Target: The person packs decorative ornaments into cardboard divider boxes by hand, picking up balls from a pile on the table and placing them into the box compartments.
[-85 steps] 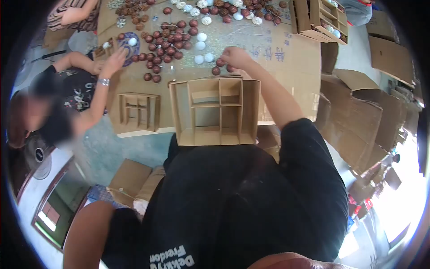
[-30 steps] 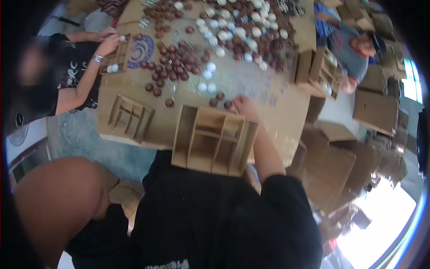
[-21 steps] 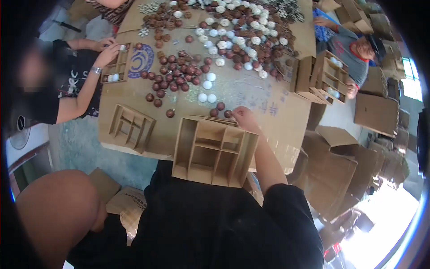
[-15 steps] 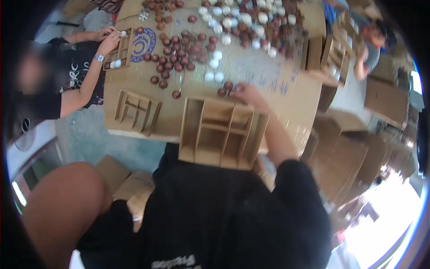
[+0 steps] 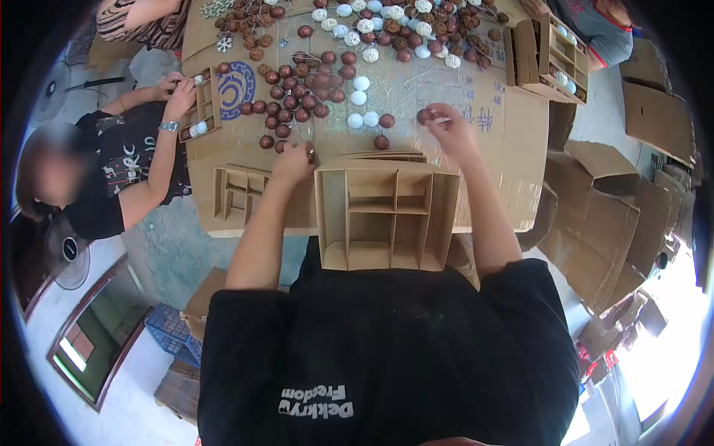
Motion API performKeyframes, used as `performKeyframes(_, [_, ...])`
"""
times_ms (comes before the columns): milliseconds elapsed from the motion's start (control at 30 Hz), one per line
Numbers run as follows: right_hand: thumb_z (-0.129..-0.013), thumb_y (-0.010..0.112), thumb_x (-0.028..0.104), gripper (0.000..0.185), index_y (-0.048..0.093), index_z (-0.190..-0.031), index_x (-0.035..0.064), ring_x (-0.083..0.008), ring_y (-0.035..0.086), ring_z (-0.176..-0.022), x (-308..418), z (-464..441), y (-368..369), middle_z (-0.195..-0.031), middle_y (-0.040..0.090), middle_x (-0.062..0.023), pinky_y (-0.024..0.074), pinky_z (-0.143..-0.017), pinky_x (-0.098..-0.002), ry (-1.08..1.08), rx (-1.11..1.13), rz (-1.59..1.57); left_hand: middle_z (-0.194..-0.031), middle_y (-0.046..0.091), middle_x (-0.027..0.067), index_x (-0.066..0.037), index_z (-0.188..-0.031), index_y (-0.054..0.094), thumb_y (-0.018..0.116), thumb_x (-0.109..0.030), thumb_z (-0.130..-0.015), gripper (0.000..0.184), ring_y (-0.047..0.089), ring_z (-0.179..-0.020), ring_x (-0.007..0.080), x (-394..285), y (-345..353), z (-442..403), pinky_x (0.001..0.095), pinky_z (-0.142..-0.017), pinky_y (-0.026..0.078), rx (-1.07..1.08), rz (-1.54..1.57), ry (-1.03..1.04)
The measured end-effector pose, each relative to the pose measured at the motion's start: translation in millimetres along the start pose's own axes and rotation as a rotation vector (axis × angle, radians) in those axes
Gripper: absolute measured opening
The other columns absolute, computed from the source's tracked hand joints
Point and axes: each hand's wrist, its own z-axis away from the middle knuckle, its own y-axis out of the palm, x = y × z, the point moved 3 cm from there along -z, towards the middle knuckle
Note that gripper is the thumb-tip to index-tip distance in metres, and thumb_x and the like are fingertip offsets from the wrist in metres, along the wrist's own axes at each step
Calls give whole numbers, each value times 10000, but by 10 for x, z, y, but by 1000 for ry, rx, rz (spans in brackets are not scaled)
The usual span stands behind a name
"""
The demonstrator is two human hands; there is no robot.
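A brown glittery ball (image 5: pixel 424 117) is pinched at the fingertips of my right hand (image 5: pixel 454 136), raised above the tabletop. To its left lie two more brown balls (image 5: pixel 384 131) beside the white balls (image 5: pixel 363 120). My left hand (image 5: pixel 294 163) is closed at the near edge of the brown ball cluster (image 5: pixel 297 102). Between its fingers a dark brown ball (image 5: pixel 311 155) shows in part. The cardboard box with dividers (image 5: pixel 335 255) stands tilted against the table edge in front of my body, between my forearms. Its compartments hold nothing.
A smaller divided tray (image 5: pixel 219 192) lies left of my box. Across the left side, a person (image 5: pixel 152 152) handles a divided tray (image 5: pixel 207 111). White and brown balls (image 5: pixel 424 30) cover the far table (image 5: pixel 498 186). More divided boxes (image 5: pixel 547 59) stand at right.
My left hand has come onto the table and closed at a brown ball. My right hand has moved right with a brown ball. The view has shifted.
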Motion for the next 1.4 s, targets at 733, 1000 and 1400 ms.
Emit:
performKeyframes(733, [-891,686,98,614,449,-1444,-18,-372,593,-1148,844,2726,-133,-1338,604,-173,506,-991,-455,-387,-10,353,-1024,666,57,-69,-1267,636,737,-113,-848,433,652,-1022,194,-1338,-1877,2039,339,-860,510,181,475,648])
performKeyframes(1000, [-867,722,125,596,502,-1407,1,-346,585,-1190,968,2749,-158,-1390,576,-157,496,-1032,-438,-476,-2,468,-1144,649,118,-127,-1228,618,751,19,-738,528,573,-1121,336,-1637,-1412,1803,437,-963,488,-405,-32,507])
performKeyframes(1400, [-831,735,120,445,599,-1249,58,-326,639,-1097,882,2604,-288,-1316,638,-108,528,-959,-429,-557,126,429,-1210,639,136,-57,-1169,569,741,11,-769,440,609,-1161,351,-1788,-1678,1452,448,-962,506,-418,-10,573])
